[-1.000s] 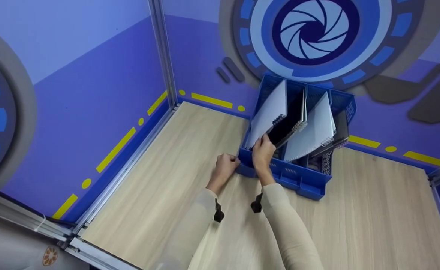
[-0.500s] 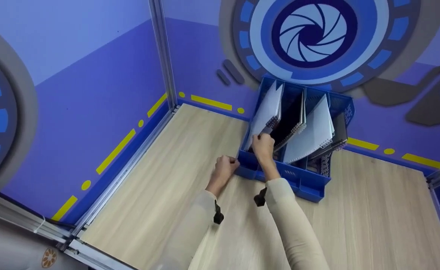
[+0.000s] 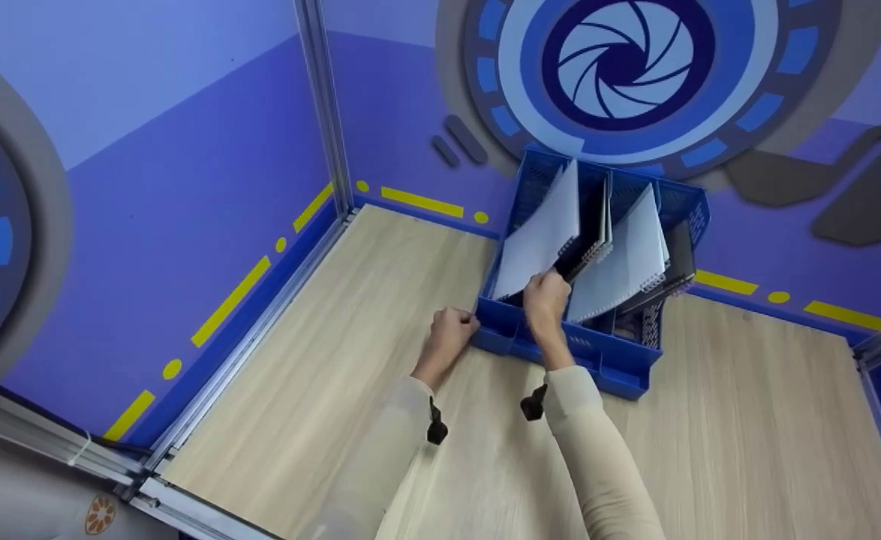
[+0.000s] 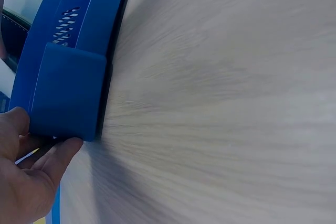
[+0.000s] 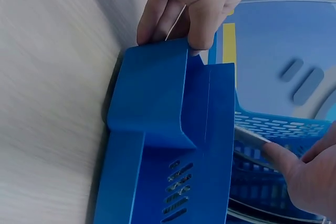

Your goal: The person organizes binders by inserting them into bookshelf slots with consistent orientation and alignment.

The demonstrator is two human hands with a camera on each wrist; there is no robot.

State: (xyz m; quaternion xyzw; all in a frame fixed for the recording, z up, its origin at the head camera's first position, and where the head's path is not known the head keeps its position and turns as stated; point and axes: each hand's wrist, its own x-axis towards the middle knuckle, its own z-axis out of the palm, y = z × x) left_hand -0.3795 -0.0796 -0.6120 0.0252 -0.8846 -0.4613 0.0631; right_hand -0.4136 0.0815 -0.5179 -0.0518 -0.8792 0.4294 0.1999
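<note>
A blue plastic file organizer [image 3: 575,346] stands on the wooden table against the back wall, with spiral notebooks upright in its compartments. At its front left corner, my left hand [image 3: 449,341] pinches the small front pocket [image 4: 68,93] between thumb and fingers. My right hand [image 3: 547,301] reaches over the front edge and grips the lower edge of a spiral notebook in the left part of the organizer. The white face of a notebook [image 3: 542,240] leans there beside it. In the right wrist view, my right hand [image 5: 310,177] holds a thin notebook edge [image 5: 249,137].
A second white notebook [image 3: 617,255] stands in the middle compartments, and a dark notebook [image 3: 669,270] leans at the right. Blue printed walls [image 3: 208,172] meet behind the table [image 3: 320,360] at a metal corner post [image 3: 326,105].
My right hand first lifts slightly with the notebook edge, then shifts right. The white notebook tilts left, then fans back right. My left hand stays at the organizer's corner.
</note>
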